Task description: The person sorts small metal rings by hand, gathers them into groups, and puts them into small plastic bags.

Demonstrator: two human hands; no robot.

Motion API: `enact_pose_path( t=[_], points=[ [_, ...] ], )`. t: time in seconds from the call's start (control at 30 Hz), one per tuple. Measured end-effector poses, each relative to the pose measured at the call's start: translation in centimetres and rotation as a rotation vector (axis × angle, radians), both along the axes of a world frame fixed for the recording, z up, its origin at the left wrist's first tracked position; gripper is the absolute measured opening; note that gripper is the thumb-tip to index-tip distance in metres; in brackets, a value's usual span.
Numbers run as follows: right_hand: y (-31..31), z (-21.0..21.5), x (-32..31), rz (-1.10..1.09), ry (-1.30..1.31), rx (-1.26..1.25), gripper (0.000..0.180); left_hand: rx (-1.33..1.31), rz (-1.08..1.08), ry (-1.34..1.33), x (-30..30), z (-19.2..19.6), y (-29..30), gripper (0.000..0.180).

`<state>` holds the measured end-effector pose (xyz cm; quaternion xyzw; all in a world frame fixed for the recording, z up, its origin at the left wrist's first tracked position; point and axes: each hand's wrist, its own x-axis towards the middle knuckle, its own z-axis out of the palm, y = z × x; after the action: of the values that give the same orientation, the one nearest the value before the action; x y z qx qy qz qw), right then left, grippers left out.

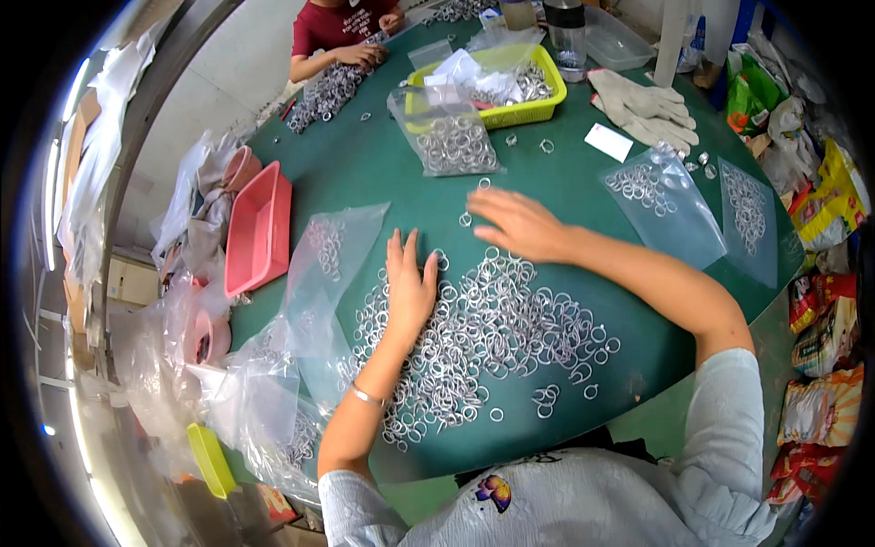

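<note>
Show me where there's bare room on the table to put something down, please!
The table is bare between the pink tray and the bag by the yellow basket, between the right hand and the white card, and right of the ring pile. It's crowded at that pile, by the left hand.

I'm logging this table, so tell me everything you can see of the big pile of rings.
The pile of rings is a loose, overlapping heap of many small, silvery rings, shiny and metal-looking. It spreads over the green table in front of the person, thinning toward its edges, with a small cluster lying apart at the near right. The left hand lies over its upper left part; the right hand is just past its far edge, contact unclear.
</note>
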<state>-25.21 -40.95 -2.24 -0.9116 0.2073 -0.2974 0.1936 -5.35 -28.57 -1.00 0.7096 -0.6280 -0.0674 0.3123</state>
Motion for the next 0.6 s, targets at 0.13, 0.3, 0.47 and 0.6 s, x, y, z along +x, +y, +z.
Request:
enact_pose_path(
  t=[0.13, 0.3, 0.47, 0.6],
  points=[
    [-2.4, -2.7, 0.4, -0.086, 0.154, -0.110, 0.053, 0.140, -0.239, -0.104, -1.3, -1.0, -0.6, 0.043],
    [5.3, -1.4, -2.0, 0.286, 0.189, 0.085, 0.058, 0.204, -0.511, -0.079, -2.0, 1.3, 5.7, 0.040],
    [10.1, 2.5, -7.4, 0.331, 0.255, 0.087, 0.063, 0.172, -0.558, -0.180, -3.5, 3.3, 9.6, 0.041],
    [13.2, 3.2, -9.1, 0.258, 0.379, -0.003, 0.071, 0.161, -0.618, -0.213, -3.8, 3.7, 12.5, 0.034]
  ],
)
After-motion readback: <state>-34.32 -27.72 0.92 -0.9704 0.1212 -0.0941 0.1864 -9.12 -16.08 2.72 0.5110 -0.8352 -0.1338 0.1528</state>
